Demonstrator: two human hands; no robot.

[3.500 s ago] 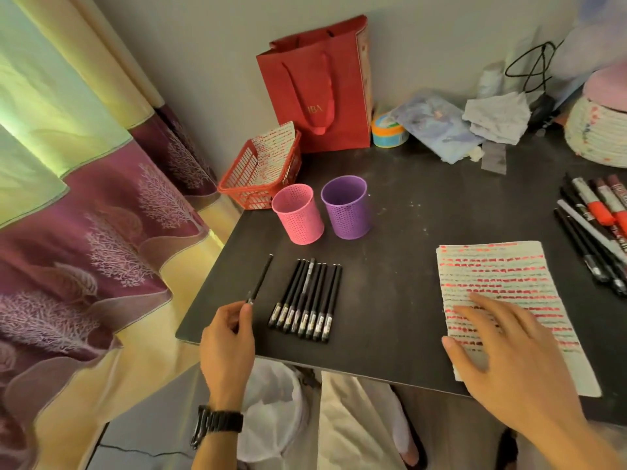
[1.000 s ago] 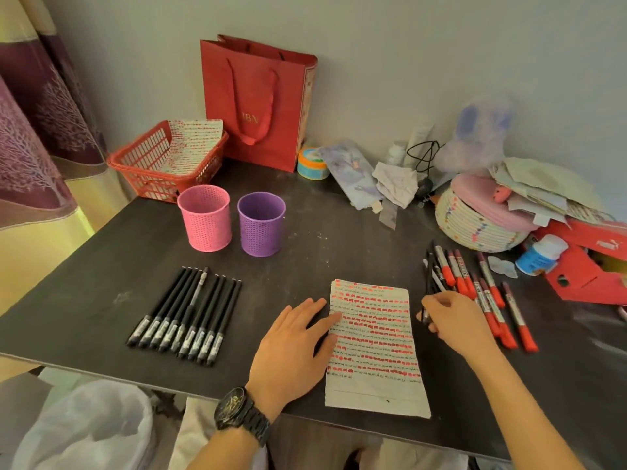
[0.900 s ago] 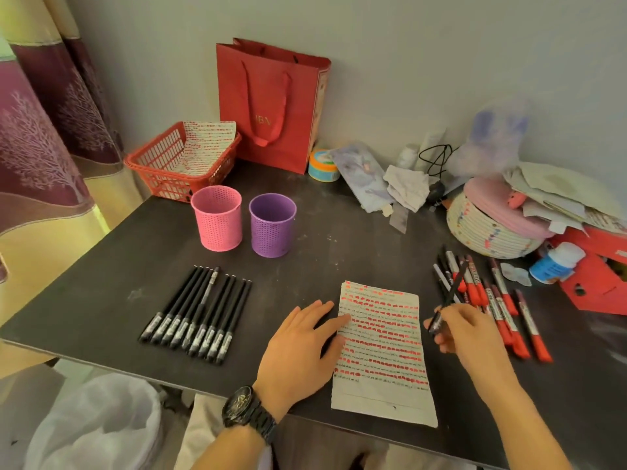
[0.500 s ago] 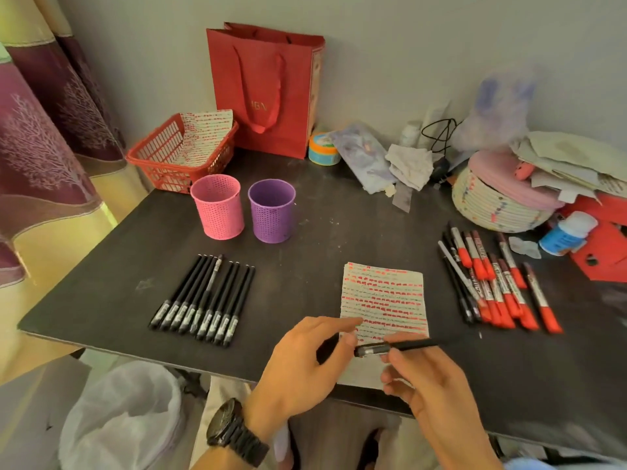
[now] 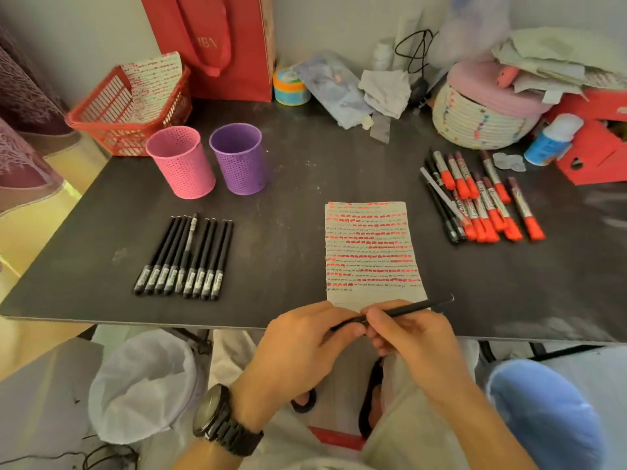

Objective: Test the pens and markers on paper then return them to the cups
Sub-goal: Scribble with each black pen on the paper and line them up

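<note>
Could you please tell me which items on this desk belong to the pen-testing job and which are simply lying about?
Part of the job:
- black pen held by left hand and right hand
- paper
- row of black pens
- red markers
- pink cup
- purple cup

Lying about:
- red bag
- red basket
- woven basket
- tape roll

The red paper bag [image 5: 230, 45] stands behind the purple cup [image 5: 238, 157]. It has pale letters on its front, and only "IBA" can be read. The pens and markers have small print on them, but it is too tiny and blurry to read.
</note>
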